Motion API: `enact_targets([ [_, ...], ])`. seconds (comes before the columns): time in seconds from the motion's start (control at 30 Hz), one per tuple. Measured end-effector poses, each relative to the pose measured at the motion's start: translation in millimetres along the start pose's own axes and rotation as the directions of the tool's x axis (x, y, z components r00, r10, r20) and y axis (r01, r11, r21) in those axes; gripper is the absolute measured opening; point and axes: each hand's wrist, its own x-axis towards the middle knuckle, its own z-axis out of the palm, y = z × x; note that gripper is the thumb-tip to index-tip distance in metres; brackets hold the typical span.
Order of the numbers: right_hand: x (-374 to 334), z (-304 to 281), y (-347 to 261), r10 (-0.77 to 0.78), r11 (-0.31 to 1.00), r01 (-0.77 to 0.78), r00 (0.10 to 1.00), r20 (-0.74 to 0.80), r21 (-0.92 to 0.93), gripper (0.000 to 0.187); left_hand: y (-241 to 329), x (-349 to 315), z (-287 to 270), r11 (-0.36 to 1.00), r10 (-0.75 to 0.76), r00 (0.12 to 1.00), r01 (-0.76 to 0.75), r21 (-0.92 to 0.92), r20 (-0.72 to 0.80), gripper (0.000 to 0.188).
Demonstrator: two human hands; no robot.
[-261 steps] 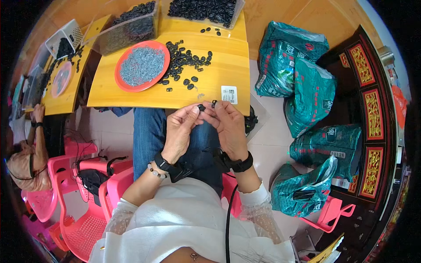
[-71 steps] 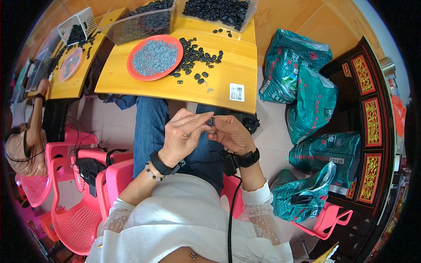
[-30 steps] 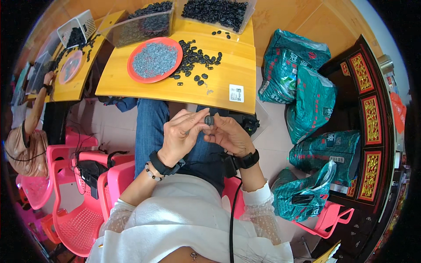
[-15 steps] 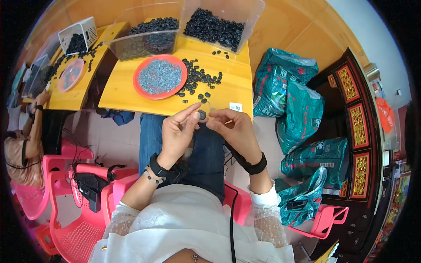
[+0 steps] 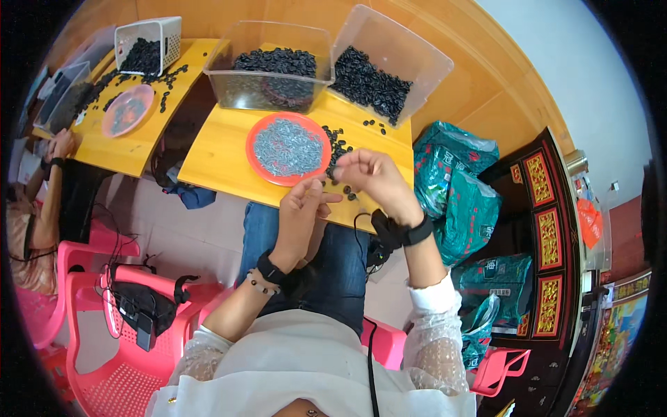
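A white top with sheer, dotted sleeves (image 5: 306,347) fills the foreground of my head-camera feed, a black cable (image 5: 372,361) running down its front beside a pink armchair (image 5: 132,372) at left. Beyond it, both bare hands meet at the near edge of a yellow table (image 5: 215,163), above a pair of blue jeans (image 5: 260,236). The left hand (image 5: 297,215), a beaded bracelet (image 5: 262,283) at its wrist, draws thumb and index fingertip narrowly together; I cannot tell whether anything sits between them. The right hand (image 5: 379,182) curls its fingers in toward the thumb, a dark spot at the tips; from here I cannot tell if that is a held piece or one lying behind.

Just past the hands, a red plate (image 5: 251,154) carries a heap of small grey metal pieces (image 5: 286,146), with loose black oval pieces (image 5: 335,142) scattered beside its right rim. Two clear bins, one at left (image 5: 233,94) and one at right (image 5: 417,59), stand farther back with more black pieces. Teal bags (image 5: 472,215) crowd the floor at right, near a dark cabinet with gilded panels (image 5: 549,236).
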Motion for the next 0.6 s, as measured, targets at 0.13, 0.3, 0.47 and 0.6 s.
enact_targets([
  [0.13,66,-12,-15,0.110,0.982,-0.100,0.992,-0.055,0.160,0.015,-9,7,-7,0.997,-0.064,0.997,0.062,-0.048,-0.047,0.032],
  [0.3,182,-39,-11,0.105,0.795,-0.057,0.994,-0.043,0.603,0.016,-20,10,-21,0.994,-0.107,0.993,0.107,0.002,-0.041,0.031],
  [0.47,198,-27,-38,0.086,0.840,-0.013,0.990,-0.110,0.543,0.031,-24,11,-33,0.993,-0.115,0.992,0.114,-0.015,-0.057,0.027],
  [0.6,127,-34,-57,0.012,0.912,-0.028,0.999,0.040,0.409,0.033,-27,10,-32,0.985,-0.167,0.986,0.166,-0.043,-0.023,0.025],
])
